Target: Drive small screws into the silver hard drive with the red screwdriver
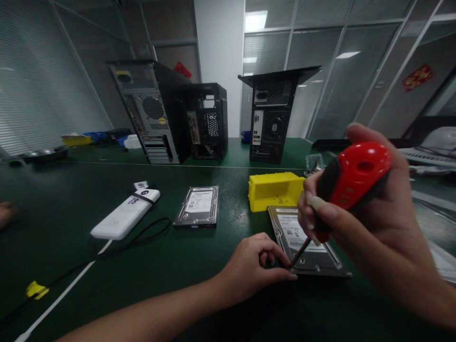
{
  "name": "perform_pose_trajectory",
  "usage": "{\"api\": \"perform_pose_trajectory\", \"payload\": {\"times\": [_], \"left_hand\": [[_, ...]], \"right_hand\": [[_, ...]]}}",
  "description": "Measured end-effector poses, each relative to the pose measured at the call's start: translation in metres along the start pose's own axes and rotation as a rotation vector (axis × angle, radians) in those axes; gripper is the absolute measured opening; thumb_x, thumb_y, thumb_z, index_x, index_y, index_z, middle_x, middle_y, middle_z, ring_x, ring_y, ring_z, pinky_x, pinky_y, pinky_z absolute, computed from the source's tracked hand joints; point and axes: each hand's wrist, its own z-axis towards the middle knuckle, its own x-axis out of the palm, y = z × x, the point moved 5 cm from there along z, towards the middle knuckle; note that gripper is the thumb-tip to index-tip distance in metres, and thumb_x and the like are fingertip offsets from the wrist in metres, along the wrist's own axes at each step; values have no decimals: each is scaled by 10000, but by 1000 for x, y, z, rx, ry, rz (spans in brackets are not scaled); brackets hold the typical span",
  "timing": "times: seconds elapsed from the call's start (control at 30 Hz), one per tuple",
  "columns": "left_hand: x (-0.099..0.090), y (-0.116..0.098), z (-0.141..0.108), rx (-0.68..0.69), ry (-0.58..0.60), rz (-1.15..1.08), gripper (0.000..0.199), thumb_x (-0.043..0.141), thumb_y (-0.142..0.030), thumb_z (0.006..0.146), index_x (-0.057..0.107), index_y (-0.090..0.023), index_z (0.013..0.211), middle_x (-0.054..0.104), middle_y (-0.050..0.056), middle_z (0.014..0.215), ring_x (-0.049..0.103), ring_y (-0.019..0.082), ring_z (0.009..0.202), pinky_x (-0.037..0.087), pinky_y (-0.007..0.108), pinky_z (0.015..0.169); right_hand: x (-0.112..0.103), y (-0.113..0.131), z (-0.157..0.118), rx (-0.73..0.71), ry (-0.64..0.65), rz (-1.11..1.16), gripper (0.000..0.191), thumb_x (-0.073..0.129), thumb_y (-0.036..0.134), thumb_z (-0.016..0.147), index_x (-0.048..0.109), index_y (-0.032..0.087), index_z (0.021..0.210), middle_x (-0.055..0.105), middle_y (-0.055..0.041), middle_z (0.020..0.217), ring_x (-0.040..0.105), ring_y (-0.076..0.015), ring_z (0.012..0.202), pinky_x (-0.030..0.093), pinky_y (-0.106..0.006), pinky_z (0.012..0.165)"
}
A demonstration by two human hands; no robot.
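Observation:
My right hand (374, 223) grips a screwdriver (351, 183) with a red and black handle, its shaft slanting down to the near left corner of a silver hard drive (302, 240) lying flat on the green table (213, 266). My left hand (254, 263) rests at that same corner, fingers curled against the drive's edge right beside the screwdriver tip. A second hard drive (197, 206) lies apart to the left, untouched.
A yellow parts bin (274, 190) sits just behind the near drive. A white device (124, 213) with a black cable (135, 237) lies at left. Three black computer cases (153, 111) (208, 121) (272, 114) stand at the back. Another person's hand (5, 213) shows at the left edge.

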Motion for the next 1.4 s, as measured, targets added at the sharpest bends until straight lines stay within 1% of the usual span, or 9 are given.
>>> {"api": "perform_pose_trajectory", "payload": {"times": [0.13, 0.3, 0.37, 0.47, 0.63, 0.77, 1.07, 1.2, 1.4], "left_hand": [[1, -1, 0, 5, 3, 7, 292, 731, -393, 681, 681, -162, 853, 531, -11, 800, 434, 90, 664, 341, 209, 571], [1, 0, 1, 18, 4, 5, 277, 725, -385, 691, 682, -164, 853, 552, -2, 830, 443, 94, 674, 347, 210, 575], [1, 1, 1, 14, 7, -1, 282, 727, -388, 687, 684, -163, 852, 560, 3, 841, 449, 96, 678, 351, 211, 578], [2, 3, 1, 12, 9, -9, 296, 733, -396, 677, 688, -162, 852, 564, 7, 852, 450, 95, 672, 354, 213, 575], [2, 3, 1, 20, 2, -10, 297, 729, -398, 682, 685, -167, 864, 567, 8, 850, 456, 98, 679, 354, 212, 577], [1, 2, 1, 10, -1, -17, 307, 728, -407, 680, 688, -169, 868, 555, 4, 836, 443, 94, 666, 348, 210, 570], [2, 3, 1, 11, 8, -4, 304, 727, -404, 681, 695, -173, 876, 560, 5, 837, 443, 94, 667, 344, 213, 567], [2, 3, 2, 15, 18, -12, 306, 727, -403, 682, 694, -171, 879, 572, 9, 861, 456, 97, 681, 353, 213, 574], [2, 4, 2, 27, 14, -16, 294, 724, -401, 687, 696, -172, 870, 584, 18, 876, 457, 99, 681, 356, 214, 577]], "right_hand": [[0, 3, -2, 5, -3, -30, 663, 580, 288, 811, 235, 479, 1344, 479, -27, 1090, 533, -105, 650, 520, -281, 569], [4, 6, -4, -29, 74, 22, 646, 545, 242, 836, 216, 476, 1340, 504, -6, 924, 556, -96, 633, 521, -209, 525], [4, 6, -4, -33, 61, -10, 656, 563, 252, 828, 223, 475, 1343, 499, -11, 1028, 570, -98, 670, 536, -220, 565], [5, 5, -3, -34, 37, -48, 665, 586, 285, 810, 237, 482, 1341, 406, -12, 1253, 576, -105, 726, 548, -262, 626], [5, 2, -1, -34, 19, -53, 656, 588, 296, 809, 244, 479, 1337, 345, -12, 1332, 571, -91, 690, 536, -246, 566], [4, 3, -2, -28, 20, -56, 664, 601, 305, 801, 246, 483, 1333, 347, -8, 1327, 565, -90, 681, 536, -256, 573], [4, 3, -6, -26, 22, -53, 677, 605, 310, 800, 234, 479, 1341, 450, -30, 1139, 571, -121, 714, 546, -298, 626], [5, 5, -4, -21, 31, -43, 676, 611, 297, 797, 244, 490, 1331, 422, -19, 1200, 581, -118, 729, 556, -290, 636], [7, 7, -5, -21, 32, -22, 677, 611, 268, 796, 251, 498, 1321, 381, -8, 1265, 601, -127, 772, 551, -236, 559]]}}
